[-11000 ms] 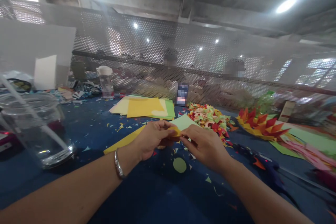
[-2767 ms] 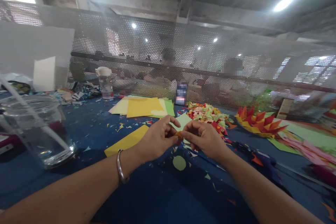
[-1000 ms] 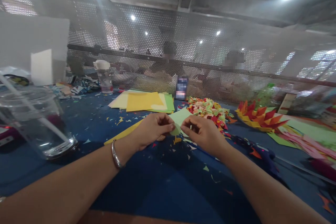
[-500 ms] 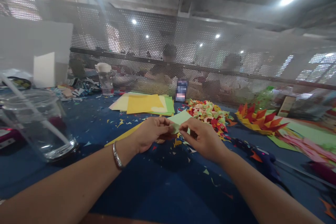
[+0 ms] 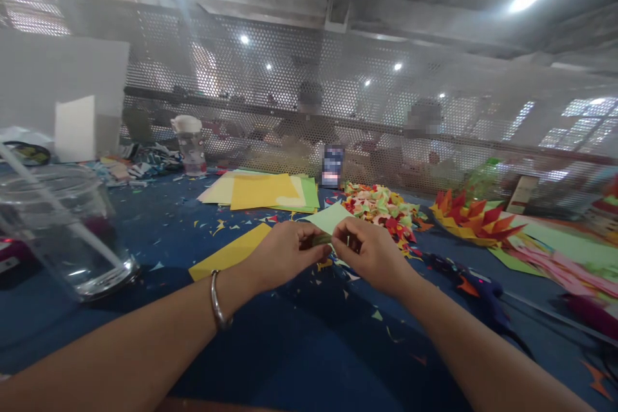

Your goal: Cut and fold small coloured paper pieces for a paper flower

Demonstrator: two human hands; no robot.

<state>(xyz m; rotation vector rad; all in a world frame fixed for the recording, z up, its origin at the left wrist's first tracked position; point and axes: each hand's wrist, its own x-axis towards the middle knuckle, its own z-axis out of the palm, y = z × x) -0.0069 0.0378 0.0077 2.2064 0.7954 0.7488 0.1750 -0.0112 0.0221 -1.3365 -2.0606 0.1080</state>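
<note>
In mid-frame, we pinch a small dull-green paper piece [image 5: 321, 240] in our left hand [image 5: 284, 251]; our right hand [image 5: 371, 252] is at its end, and we cannot tell whether it grips. Just beyond lies a pale-green paper sheet [image 5: 332, 214].

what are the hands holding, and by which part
A small green piece of paper: the left hand pinches its left part between thumb and fingers. The right hand is at its right end; whether it grips too cannot be told.
</note>
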